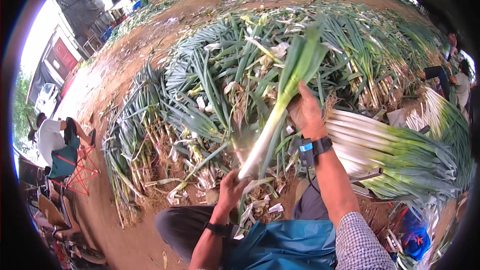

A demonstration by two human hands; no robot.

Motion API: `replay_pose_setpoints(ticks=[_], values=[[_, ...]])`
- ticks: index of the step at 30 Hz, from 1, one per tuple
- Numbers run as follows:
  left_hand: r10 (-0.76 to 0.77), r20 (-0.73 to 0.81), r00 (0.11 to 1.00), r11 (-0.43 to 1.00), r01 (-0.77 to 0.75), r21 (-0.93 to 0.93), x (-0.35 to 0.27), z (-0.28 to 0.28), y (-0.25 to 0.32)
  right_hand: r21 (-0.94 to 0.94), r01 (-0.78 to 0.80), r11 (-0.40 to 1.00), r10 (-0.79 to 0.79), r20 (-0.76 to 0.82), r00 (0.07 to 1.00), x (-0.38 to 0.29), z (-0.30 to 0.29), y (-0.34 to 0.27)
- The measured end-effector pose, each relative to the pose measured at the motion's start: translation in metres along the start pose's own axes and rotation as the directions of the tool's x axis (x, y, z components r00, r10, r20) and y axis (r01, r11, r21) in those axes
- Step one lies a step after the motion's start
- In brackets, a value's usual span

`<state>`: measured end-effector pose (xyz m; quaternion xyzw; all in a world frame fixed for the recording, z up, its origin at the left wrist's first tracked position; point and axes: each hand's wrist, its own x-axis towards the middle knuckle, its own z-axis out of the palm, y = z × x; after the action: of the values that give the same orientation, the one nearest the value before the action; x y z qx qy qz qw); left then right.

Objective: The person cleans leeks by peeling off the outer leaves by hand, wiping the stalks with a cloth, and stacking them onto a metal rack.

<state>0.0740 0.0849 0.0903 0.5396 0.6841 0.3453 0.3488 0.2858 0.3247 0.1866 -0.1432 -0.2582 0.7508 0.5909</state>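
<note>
A large green onion [268, 135] slants across the space before me, white shank low and green leaves high. My left hand [231, 189] grips its white root end. Higher up, my right hand [306, 110] is around the stalk where white turns to green; some fingers are hidden behind it. Close to my right forearm lies a stack of peeled green onions [390, 146], white ends towards me. Beyond my hands spreads a heap of untrimmed green onions [210, 67] with dry outer leaves.
Peeled skins [275, 208] litter the soil between my knees. A blue plastic bag [416, 238] lies at lower right. To the left, a person [52, 138] sits by a folding stool [67, 159], near a parked cycle [88, 251]. Other people [463, 82] are at far right.
</note>
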Motion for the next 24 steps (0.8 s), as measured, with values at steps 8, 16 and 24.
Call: replay_pose_setpoints(ticks=[8, 16, 24], values=[[0.077, 0.489, 0.869, 0.542, 0.375, -0.752, -0.015, 0.016, 0.031, 0.115, -0.268, 0.956, 0.239, 0.22, 0.946, -0.007, -0.01, 0.01], [-0.255, 0.333, 0.908, 0.618, 0.418, -0.665, -0.044, -0.01, 0.06, 0.175, -0.299, 0.938, 0.292, 0.064, 0.954, 0.004, -0.021, 0.017], [0.363, 0.411, 0.836, -0.02, 0.448, -0.894, -0.044, 0.02, -0.005, 0.2, -0.23, 0.953, 0.239, -0.022, 0.971, 0.001, 0.0, 0.021]])
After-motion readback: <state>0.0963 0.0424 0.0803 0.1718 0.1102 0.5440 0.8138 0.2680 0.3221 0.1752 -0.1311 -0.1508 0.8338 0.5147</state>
